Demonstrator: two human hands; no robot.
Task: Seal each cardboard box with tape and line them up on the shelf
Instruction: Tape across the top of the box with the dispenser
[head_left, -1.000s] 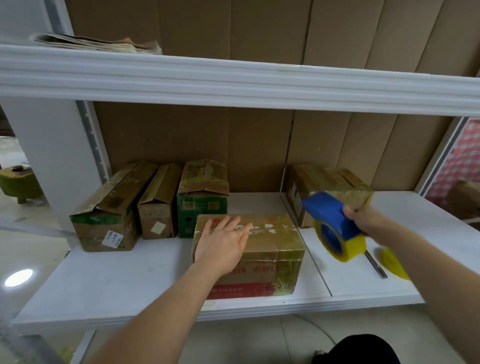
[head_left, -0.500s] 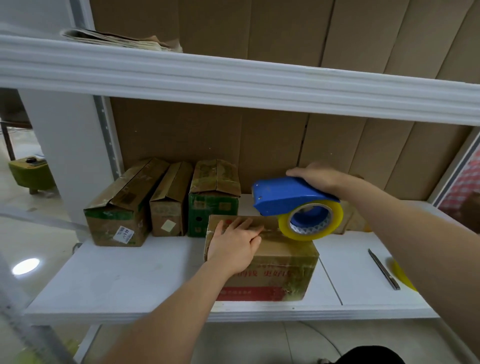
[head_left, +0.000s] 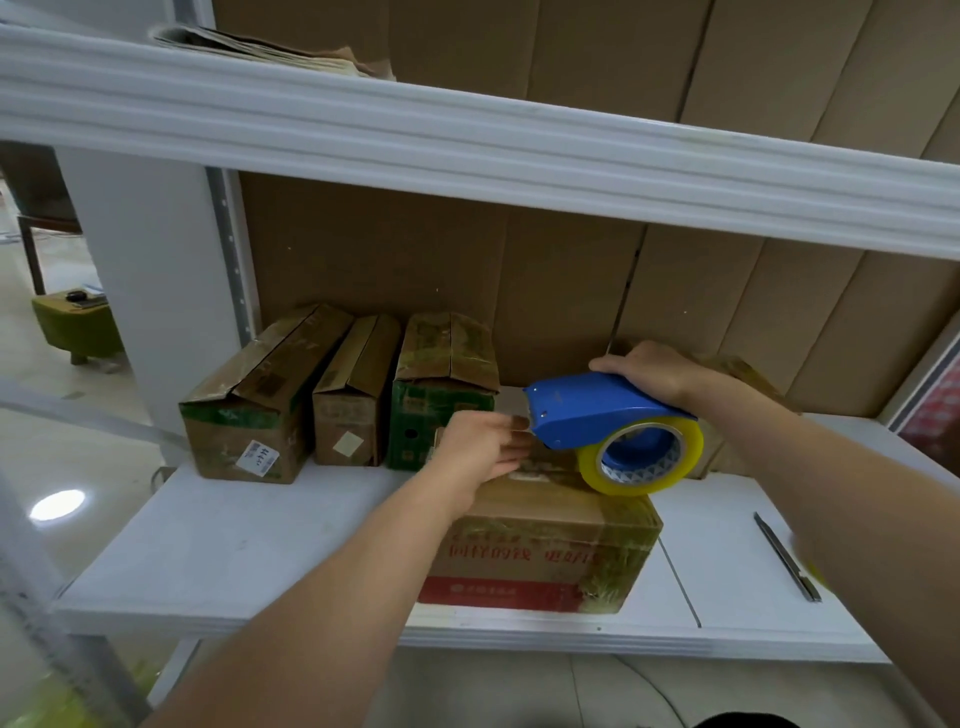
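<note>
A cardboard box (head_left: 540, 545) with red print stands at the front of the white shelf (head_left: 249, 551). My right hand (head_left: 649, 369) grips a blue tape dispenser (head_left: 597, 410) with a yellow roll of tape, held over the box's top at its far edge. My left hand (head_left: 478, 449) lies on the box's top left with its fingers stretched toward the dispenser's nose. Three taped boxes stand in a row at the back left: a long one (head_left: 260, 405), a narrow one (head_left: 353, 395), a green-printed one (head_left: 441, 374).
Another box (head_left: 737, 374) sits behind my right arm, mostly hidden. A utility knife (head_left: 787, 558) lies on the shelf's right part. The upper shelf's rim (head_left: 467, 135) hangs overhead with papers (head_left: 270, 44) on it. A green stool (head_left: 78, 325) stands far left.
My right hand has brought the tape dispenser from the right over to the box's top and lowered it. My left hand slid toward the box's far edge, up to the dispenser's nose.
</note>
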